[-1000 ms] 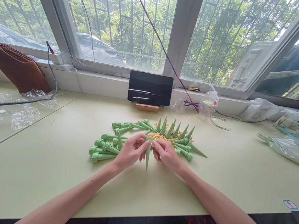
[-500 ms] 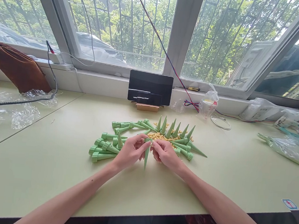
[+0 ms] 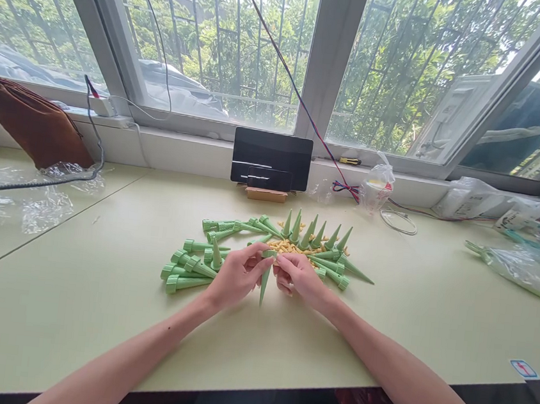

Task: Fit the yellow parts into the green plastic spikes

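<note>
My left hand (image 3: 239,271) is closed around the capped top of a green plastic watering spike (image 3: 264,285), whose point hangs downward. Against that spike's cap, my right hand (image 3: 301,277) pinches what looks like a small pale yellow piece (image 3: 275,262), mostly covered by the fingertips. Just beyond both hands lies a pile of small yellow plastic pieces (image 3: 287,247). Several green spikes stand point-up (image 3: 313,233) behind the pile. More spikes lie on their sides to the left (image 3: 188,283) and to the right (image 3: 337,276).
A dark tablet (image 3: 272,151) leans on a cardboard stand (image 3: 265,194) by the window. A bagged cup (image 3: 376,187) and a coiled white cable (image 3: 399,222) are at back right. Plastic wrap (image 3: 48,204) and a brown pouch (image 3: 37,126) occupy the left; a bagged green spike (image 3: 509,269) lies right.
The held spike's cap has tilted slightly between my hands, and my right fingers have shifted a little against it. Everything else on the table stays put.
</note>
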`<state>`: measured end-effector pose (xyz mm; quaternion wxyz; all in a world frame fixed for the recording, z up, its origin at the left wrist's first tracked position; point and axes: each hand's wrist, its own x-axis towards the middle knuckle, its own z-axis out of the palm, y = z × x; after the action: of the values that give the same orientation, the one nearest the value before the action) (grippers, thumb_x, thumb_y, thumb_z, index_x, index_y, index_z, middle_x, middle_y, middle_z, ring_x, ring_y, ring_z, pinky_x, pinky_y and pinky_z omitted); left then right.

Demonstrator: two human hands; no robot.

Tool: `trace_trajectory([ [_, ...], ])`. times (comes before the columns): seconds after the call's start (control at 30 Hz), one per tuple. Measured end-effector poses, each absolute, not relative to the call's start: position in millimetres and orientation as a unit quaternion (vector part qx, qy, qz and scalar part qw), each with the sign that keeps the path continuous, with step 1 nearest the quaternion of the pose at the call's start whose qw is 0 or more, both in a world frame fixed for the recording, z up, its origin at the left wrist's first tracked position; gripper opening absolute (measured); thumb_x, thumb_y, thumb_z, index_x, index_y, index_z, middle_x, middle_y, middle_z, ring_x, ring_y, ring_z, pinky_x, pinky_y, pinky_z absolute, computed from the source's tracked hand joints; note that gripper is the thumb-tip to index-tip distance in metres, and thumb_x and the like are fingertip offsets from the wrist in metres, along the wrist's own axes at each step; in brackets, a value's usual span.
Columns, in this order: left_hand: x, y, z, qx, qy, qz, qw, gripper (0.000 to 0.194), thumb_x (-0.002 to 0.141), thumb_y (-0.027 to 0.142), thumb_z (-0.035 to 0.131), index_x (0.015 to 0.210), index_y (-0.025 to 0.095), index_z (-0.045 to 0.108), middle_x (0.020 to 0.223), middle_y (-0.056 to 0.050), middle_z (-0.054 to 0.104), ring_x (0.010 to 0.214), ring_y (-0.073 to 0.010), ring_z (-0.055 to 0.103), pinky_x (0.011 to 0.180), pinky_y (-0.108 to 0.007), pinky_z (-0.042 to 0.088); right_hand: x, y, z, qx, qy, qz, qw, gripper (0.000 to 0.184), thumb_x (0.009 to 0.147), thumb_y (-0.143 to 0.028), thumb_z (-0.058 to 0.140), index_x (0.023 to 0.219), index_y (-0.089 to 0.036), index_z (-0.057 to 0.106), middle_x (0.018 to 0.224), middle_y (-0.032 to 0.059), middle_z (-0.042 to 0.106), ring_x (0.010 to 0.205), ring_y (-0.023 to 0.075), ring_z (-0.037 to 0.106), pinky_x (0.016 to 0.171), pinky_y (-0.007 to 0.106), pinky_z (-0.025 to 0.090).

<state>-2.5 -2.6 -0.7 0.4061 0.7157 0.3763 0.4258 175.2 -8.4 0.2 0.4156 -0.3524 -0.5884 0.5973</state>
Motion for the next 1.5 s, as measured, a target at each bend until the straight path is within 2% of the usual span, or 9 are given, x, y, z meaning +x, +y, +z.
trace_trajectory([
  [0.3,-1.1,-1.3,1.4,0.685,0.367,0.433,0.456,0.027,0.091,0.045,0.060,0.099,0.019,0.059,0.060,0.007,0.048,0.044,-0.0099,0.055,0.040,-0.021,0.045,174.5,-9.4,-3.4,-0.363,-0.609,0.557,0.433,0.037,0.093,-0.046,0.051,0.068,-0.018,0.053,0.044,-0.0069,0.042,0.038,0.0082,0.037,0.039,0.022,0.032],
  [0.67,-0.4,-2.9,9.0,0.669,0.368,0.423,0.488,0.031,0.088,0.048,0.062,0.094,0.017,0.058,0.067,0.001,0.062,0.043,-0.0098,0.056,0.040,-0.022,0.047,175.6,-9.9,-5.4,-0.367,-0.645,0.508,0.438,0.038,0.097,-0.046,0.047,0.071,-0.019,0.054,0.045,-0.0057,0.045,0.040,0.0090,0.035,0.043,0.024,0.032],
  [1.5,-1.8,-1.1,6.1,0.681,0.365,0.432,0.465,0.025,0.091,0.043,0.061,0.096,0.019,0.056,0.063,0.006,0.051,0.046,-0.0092,0.055,0.042,-0.020,0.046,171.2,-12.1,-6.9,-0.387,-0.645,0.486,0.445,0.037,0.098,-0.046,0.045,0.074,-0.019,0.053,0.050,-0.0044,0.047,0.042,0.0097,0.039,0.044,0.024,0.034],
])
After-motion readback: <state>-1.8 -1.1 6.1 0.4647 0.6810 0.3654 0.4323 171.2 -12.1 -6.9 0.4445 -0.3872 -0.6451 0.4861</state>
